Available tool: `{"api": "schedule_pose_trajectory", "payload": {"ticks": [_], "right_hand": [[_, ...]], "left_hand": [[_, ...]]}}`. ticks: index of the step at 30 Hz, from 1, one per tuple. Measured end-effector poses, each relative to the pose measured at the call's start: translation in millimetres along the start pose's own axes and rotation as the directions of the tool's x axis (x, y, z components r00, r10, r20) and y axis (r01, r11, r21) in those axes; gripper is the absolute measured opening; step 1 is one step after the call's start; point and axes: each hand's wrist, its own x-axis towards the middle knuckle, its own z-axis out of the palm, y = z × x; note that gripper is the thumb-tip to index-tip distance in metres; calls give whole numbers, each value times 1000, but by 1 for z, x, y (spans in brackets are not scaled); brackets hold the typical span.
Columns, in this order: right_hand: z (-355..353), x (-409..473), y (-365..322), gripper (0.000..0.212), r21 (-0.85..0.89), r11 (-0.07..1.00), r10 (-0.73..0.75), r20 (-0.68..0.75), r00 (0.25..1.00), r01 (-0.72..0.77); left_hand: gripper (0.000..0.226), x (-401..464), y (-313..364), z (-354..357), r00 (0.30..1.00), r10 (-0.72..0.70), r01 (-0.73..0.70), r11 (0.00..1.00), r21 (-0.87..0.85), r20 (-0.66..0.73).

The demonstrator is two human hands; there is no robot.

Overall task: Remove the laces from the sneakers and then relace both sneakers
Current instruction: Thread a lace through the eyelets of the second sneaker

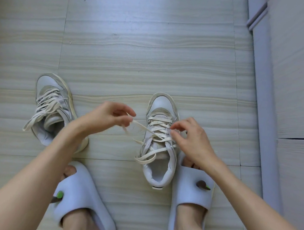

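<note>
Left hand fingers pinching lace, right hand fingertips pinching crossings on right sneaker.

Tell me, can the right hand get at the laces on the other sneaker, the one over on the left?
Probably not directly: the left hand and its forearm cross between the right hand and the left sneaker.
</note>
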Motion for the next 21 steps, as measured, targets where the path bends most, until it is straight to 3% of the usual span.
{"api": "schedule_pose_trajectory", "payload": {"ticks": [3, 5, 9, 14, 16, 19, 21], "right_hand": [[12, -5, -16, 7, -86, 984, -164, -61, 985, 158], [21, -8, -24, 15, -166, 967, -189, 43, 981, 193], [31, -10, -30, 27, -331, 924, -150, 151, 977, 193], [29, -13, -30, 24, -328, 934, -89, 167, 982, 140], [28, -15, -28, 21, -321, 937, -82, 175, 981, 136], [30, -16, -26, 20, -319, 937, -87, 173, 981, 140], [31, -17, -26, 19, -313, 940, -87, 158, 984, 134]], "left_hand": [[21, -9, 0, -13, 999, -23, 35, 935, -352, 37], [27, -13, -2, -12, 995, -40, 76, 911, -406, 97], [24, -10, -6, -2, 999, -29, 19, 953, -302, -29], [24, -5, -16, 5, 979, 39, -39, 999, 5, -200], [23, -6, -20, 5, 980, 26, -23, 1000, 20, -197], [19, -9, -23, 5, 989, -51, 9, 960, -279, -141], [24, -12, -23, 5, 995, -66, 13, 839, -544, -79]]}}
